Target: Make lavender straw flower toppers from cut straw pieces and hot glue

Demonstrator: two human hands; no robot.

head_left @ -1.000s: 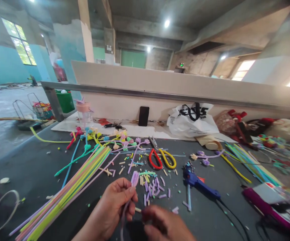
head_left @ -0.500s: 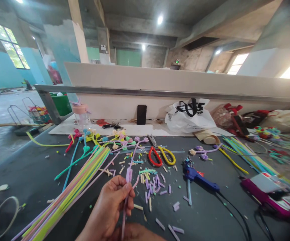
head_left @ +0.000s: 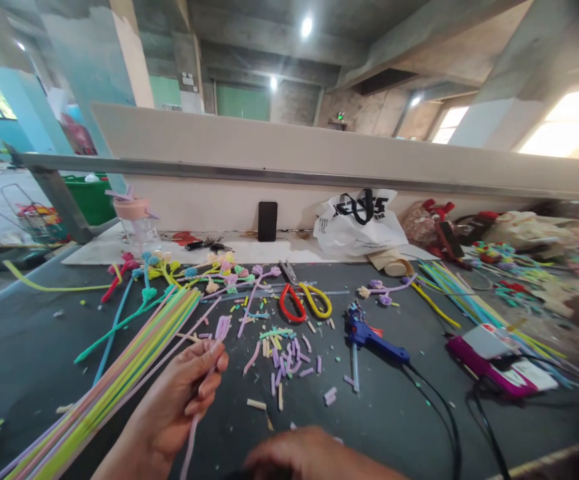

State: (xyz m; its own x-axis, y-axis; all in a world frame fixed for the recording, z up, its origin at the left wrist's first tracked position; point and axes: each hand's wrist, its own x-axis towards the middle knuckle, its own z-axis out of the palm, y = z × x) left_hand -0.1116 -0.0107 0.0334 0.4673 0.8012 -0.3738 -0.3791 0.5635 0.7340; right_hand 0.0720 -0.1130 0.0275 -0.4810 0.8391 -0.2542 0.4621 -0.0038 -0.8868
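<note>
My left hand [head_left: 179, 393] pinches a lilac pipe cleaner [head_left: 223, 328] between thumb and fingers. Its upper end is folded into a bundle of short loops, and its tail hangs down below the palm. Low in the view, my right hand [head_left: 314, 457] is apart from the left one; motion blurs its fingers, and the frame edge cuts it off. Beyond the hands lie short cut pipe cleaner pieces [head_left: 289, 360], mostly lilac. Past them rest scissors [head_left: 294, 301] with one red and one yellow handle. A blue glue gun [head_left: 377, 340] with a glue stick lies to the right.
Long pastel pipe cleaners [head_left: 134, 373] lie bundled left of my left hand. Knotted pipe cleaner flowers [head_left: 224, 267] spread behind it. At the back stand a phone [head_left: 268, 221], a lidded cup [head_left: 135, 223] and a white bag [head_left: 359, 223]. A magenta device [head_left: 494, 367] with cables lies right.
The view has turned rightward, so the table things appear farther left. My right hand has moved away from the left hand and the pipe cleaner's tail, toward the right.
</note>
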